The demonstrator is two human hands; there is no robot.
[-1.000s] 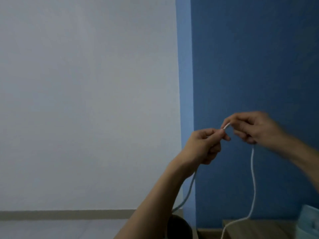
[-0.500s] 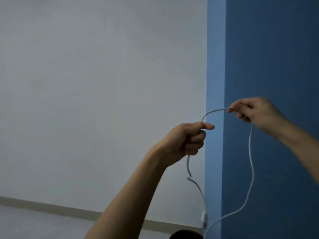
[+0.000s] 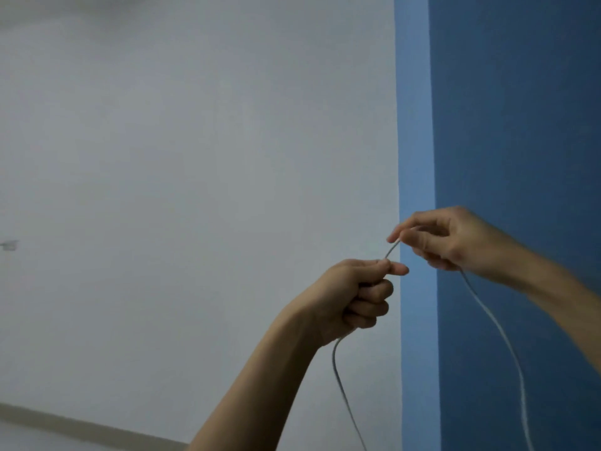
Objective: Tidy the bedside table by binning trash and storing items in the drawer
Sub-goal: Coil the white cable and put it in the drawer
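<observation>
A thin white cable [image 3: 497,327] is held up in the air in front of the wall. My left hand [image 3: 354,297] is closed in a fist around it, thumb and forefinger pinching the cable on top. My right hand [image 3: 452,239], slightly higher and to the right, pinches the same cable between its fingertips. A short stretch of cable bridges the two hands. One strand hangs down from under the left fist, another from the right hand, and both run out of the bottom of the frame. The bedside table, drawer and bin are out of view.
A white wall [image 3: 195,190] fills the left of the view and a blue wall [image 3: 520,125] the right, with a lighter blue corner strip [image 3: 414,125] between them. A pale skirting band [image 3: 65,421] runs along the bottom left.
My right hand has come down and left toward my left hand, shortening the loop of cable between them. The view has tilted up, and the table edge seen a second ago is gone.
</observation>
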